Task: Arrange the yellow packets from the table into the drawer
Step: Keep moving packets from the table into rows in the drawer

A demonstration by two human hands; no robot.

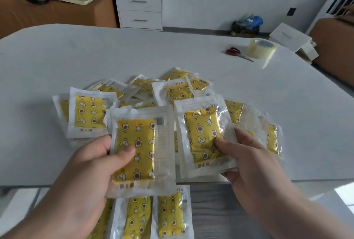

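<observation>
**Yellow packets in both hands above the drawer**

Yellow, star-printed packets in clear wrappers lie heaped on the white surface (57, 62), just beyond both hands. The left hand (86, 169) pinches one packet (139, 148) — thumb pressed on its front, fingers hidden behind it. The right hand (249, 160) pinches a second packet (203, 133) the same way, thumb on its yellow face, with more wrappers stacked under it. Below the left grip, past the near edge of the surface, two packets (155, 217) lie side by side in the drawer, whose walls I cannot make out. Well beyond the right grip sit red-handled scissors (236, 53) and, just beside them, a roll of tape (261, 48). The loose heap (145, 91) spreads between and beyond the two grips.
</observation>
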